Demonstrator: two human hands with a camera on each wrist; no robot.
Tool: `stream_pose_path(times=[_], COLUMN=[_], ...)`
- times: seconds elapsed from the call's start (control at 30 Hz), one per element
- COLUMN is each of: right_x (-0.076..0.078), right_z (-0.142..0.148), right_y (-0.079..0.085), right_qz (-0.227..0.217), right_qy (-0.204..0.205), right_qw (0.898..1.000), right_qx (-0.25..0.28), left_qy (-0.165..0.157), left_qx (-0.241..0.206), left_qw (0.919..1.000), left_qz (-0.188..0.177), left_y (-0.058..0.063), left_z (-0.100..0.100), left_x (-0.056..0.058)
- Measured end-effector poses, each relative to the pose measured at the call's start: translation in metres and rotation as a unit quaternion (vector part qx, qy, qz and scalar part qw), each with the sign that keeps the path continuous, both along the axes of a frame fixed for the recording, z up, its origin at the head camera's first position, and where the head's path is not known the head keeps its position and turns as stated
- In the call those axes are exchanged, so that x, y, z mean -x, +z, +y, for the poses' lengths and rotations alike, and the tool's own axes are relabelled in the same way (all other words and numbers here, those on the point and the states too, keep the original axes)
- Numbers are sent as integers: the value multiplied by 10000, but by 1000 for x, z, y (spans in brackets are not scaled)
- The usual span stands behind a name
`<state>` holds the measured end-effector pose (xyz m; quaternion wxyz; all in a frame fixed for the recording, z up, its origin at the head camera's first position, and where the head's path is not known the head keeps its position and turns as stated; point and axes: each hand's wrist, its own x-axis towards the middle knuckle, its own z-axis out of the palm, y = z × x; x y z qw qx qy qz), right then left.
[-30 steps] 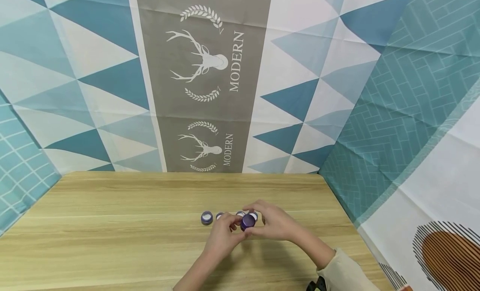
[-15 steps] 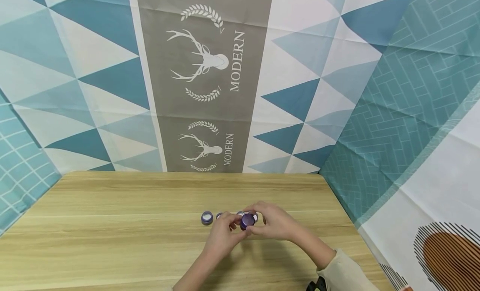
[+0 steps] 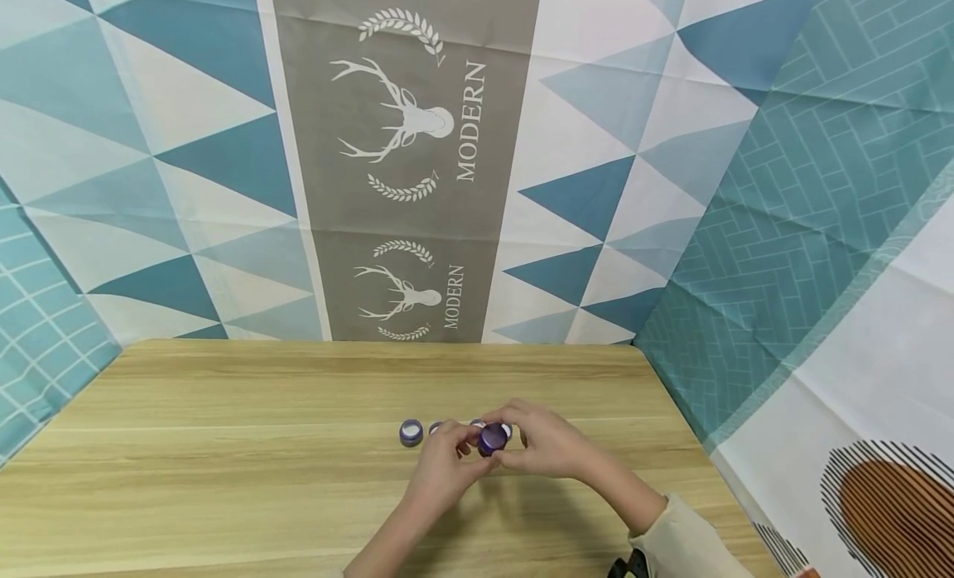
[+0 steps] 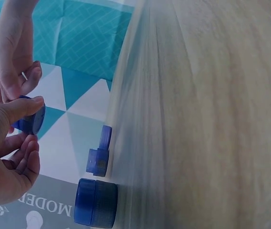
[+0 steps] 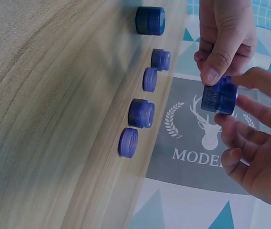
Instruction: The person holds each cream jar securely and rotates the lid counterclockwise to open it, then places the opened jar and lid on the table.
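Observation:
A small dark purple-blue cosmetic jar (image 5: 210,98) is held between both hands, above the table. My left hand (image 3: 440,466) pinches the jar's body, its thumb lying along the side in the right wrist view. The fingers and thumb of my right hand (image 3: 544,441) grip the jar's lid (image 5: 228,98) from the other side. A narrow seam shows between lid and body. Beyond the hands, a row of similar pieces stands on the wood: two jars with bare necks (image 5: 160,60) (image 5: 141,113), and loose lids (image 5: 150,79) (image 5: 128,142) beside them.
A wider jar (image 3: 411,432) stands at the left end of the row. In the head view the hands partly cover the other pieces. The wooden table (image 3: 224,479) ends at a patterned cloth (image 3: 402,189) behind, with more cloth on both sides.
Both hands keep nearly the same place. The held jar shifts and tilts very slightly between their fingers; the row on the table stays put.

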<state>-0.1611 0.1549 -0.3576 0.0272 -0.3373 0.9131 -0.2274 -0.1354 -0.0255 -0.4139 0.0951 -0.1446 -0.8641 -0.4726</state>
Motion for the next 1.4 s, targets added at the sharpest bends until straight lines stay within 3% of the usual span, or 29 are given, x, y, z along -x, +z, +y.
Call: stream_pose_path(times=[0.2, 0.5, 0.77, 1.03, 1.3, 1.4], right_x=[-1, 0, -1, 2, 0, 1], right_z=[-1, -1, -2, -1, -3, -3], right_y=[1, 2, 2, 1, 0, 0], right_qz=[230, 99, 110, -25, 61, 130], right_qy=[-392, 86, -383, 77, -366, -286], right_qw=[9990, 9999, 9992, 9999, 9993, 9995], right_qx=[26, -60, -49, -106, 103, 27], left_qy=[70, 57, 89, 37, 123, 113], left_qx=[30, 44, 43, 4, 66, 56], left_qw=[10000, 9999, 9999, 9999, 9998, 9999], left_qz=[-14, 95, 44, 141, 128, 74], left_y=[1, -1, -1, -2, -1, -1], left_z=[0, 0, 1, 1, 0, 0], left_x=[0, 0, 1, 1, 1, 1])
